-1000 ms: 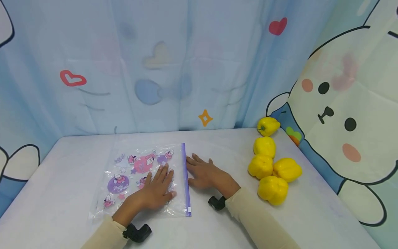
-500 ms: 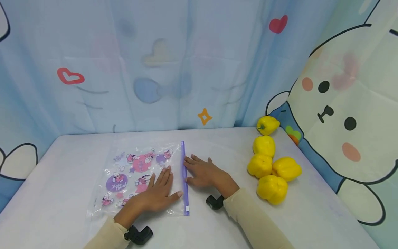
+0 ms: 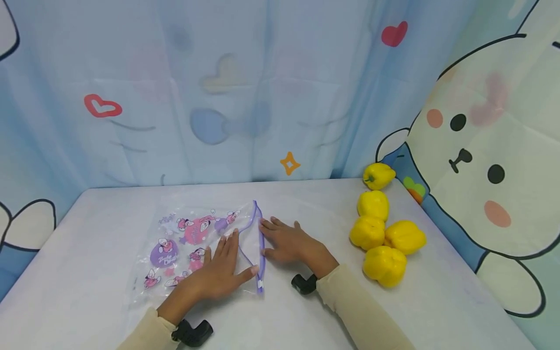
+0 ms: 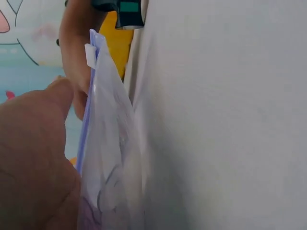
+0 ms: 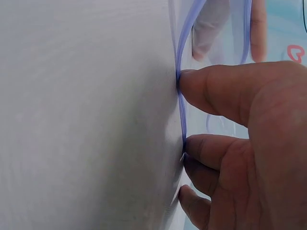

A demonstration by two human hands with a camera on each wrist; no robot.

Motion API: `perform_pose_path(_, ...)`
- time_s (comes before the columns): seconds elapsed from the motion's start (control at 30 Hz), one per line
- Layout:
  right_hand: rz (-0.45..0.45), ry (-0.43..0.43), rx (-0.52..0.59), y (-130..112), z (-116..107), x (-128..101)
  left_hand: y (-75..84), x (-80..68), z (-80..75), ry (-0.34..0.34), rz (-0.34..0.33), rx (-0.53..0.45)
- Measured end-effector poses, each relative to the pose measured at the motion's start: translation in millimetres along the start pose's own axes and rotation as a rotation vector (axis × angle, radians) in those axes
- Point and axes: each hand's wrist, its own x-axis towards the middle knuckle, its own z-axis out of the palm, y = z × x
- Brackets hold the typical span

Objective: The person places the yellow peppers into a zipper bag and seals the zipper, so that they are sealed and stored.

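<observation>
A clear zip bag (image 3: 165,253) with pink and purple cartoon prints lies flat on the table, its purple-edged mouth facing right. My left hand (image 3: 214,277) rests on the upper layer with fingers straight, the thumb out toward the mouth. My right hand (image 3: 292,242) lies palm down at the mouth, and its fingertips press the lower purple strip (image 5: 183,115) in the right wrist view. Between the two strips the mouth gapes. A white slider (image 4: 90,56) sits at the near end of the strip in the left wrist view.
Several yellow bell peppers (image 3: 384,267) stand grouped on the right side of the white table (image 3: 315,311), beyond the right forearm. A blue cartoon-printed curtain (image 3: 280,97) hangs behind the table and along its sides. Black wrist cameras (image 3: 192,333) sit on both wrists.
The bag's upper purple strip has drawn left, away from the lower one, so the mouth has come apart. My right hand has barely moved.
</observation>
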Motion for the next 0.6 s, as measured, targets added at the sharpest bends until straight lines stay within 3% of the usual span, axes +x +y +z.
perform_pose_path(0.3, -0.009, 0.005, 0.009, 2.3, 1.1, 0.7, 3.7, 1.9, 2.7, 0.063, -0.007, 0.028)
perform_pose_path(0.47, -0.008, 0.002, 0.008, 0.7, 0.3, 1.4, 6.9, 4.7, 3.2, 0.169, -0.047, 0.043)
perform_pose_path(0.6, -0.010, 0.009, 0.013, 0.2, 0.1, 0.8, 11.4, 4.6, 5.6, 0.184, -0.087, 0.058)
